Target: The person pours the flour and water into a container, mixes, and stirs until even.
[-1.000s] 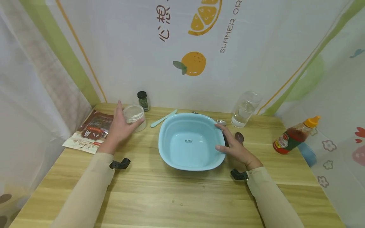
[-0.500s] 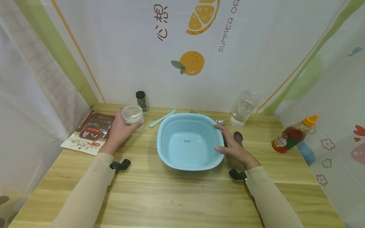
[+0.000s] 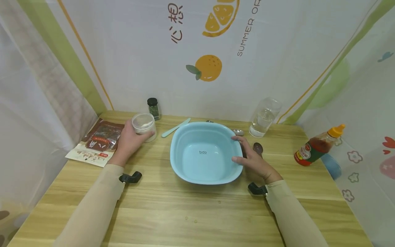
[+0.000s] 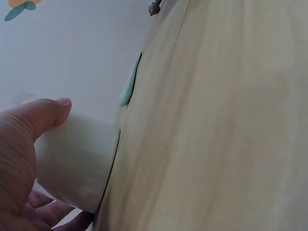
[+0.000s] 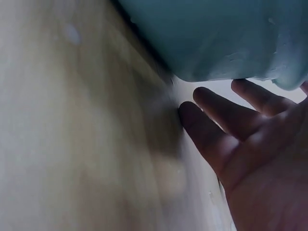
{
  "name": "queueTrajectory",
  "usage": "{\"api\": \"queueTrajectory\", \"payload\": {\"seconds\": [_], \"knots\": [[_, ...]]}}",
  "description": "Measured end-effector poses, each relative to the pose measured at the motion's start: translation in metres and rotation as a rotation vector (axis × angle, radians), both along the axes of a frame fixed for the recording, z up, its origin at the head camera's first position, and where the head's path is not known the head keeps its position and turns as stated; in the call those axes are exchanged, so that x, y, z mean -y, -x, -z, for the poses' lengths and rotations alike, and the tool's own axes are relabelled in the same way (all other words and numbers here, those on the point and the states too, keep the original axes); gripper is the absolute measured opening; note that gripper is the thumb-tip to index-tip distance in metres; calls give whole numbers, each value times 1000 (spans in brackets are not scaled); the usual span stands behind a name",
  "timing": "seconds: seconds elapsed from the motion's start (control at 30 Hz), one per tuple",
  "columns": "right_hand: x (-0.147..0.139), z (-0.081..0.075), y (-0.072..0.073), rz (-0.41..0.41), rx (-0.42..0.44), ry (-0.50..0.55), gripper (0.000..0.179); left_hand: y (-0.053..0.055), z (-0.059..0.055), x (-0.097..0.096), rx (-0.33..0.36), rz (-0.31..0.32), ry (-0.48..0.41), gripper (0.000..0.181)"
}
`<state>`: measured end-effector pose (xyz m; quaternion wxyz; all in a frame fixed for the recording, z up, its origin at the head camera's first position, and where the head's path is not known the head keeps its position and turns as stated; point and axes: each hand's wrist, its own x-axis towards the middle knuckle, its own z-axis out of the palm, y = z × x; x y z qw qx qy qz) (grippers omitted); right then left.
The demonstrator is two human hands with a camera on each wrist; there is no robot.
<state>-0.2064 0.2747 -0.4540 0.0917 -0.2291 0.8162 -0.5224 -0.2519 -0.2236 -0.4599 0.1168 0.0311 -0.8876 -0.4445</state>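
In the head view, my left hand (image 3: 131,139) grips a clear round jar (image 3: 149,137) of white powder. The left wrist view puts the thumb on one side of the jar (image 4: 79,161) and the fingers around the other; it stands on the table, lidless. My right hand (image 3: 254,159) rests at the right rim of a light-blue basin (image 3: 203,175), thumb and a fingertip over the edge. The basin looks bare inside. In the right wrist view, the other fingers of my right hand (image 5: 260,149) lie spread and fairly straight under and beside the basin wall (image 5: 207,43).
A brown-and-cream packet (image 3: 100,139) lies left; a black-capped herb jar (image 3: 153,109) stands behind. A pale green spreader (image 3: 176,127), metal spoon (image 3: 238,132) and dark spoon (image 3: 258,148) lie around the basin. A water glass (image 3: 262,121) and red sauce bottle (image 3: 318,145) stand right.
My left hand has closed round the jar; its fingers stood spread away from it a second ago. The right hand and the basin stay as they were.
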Motion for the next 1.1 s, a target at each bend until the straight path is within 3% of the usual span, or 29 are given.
{"api": "queueTrajectory", "payload": {"seconds": [0.23,0.6,0.93,1.1], "knots": [[1,-4,0,25,-52,-9,66,0,2,2,1,-14,19,105],[0,-5,-1,38,-41,-4,64,-2,-1,-2,-18,-13,15,103],[-1,-4,0,12,-31,18,64,-12,-26,-27,-139,31,-53,94],[-1,-5,0,13,-24,14,66,-19,-41,-39,-210,58,-24,93]]}}
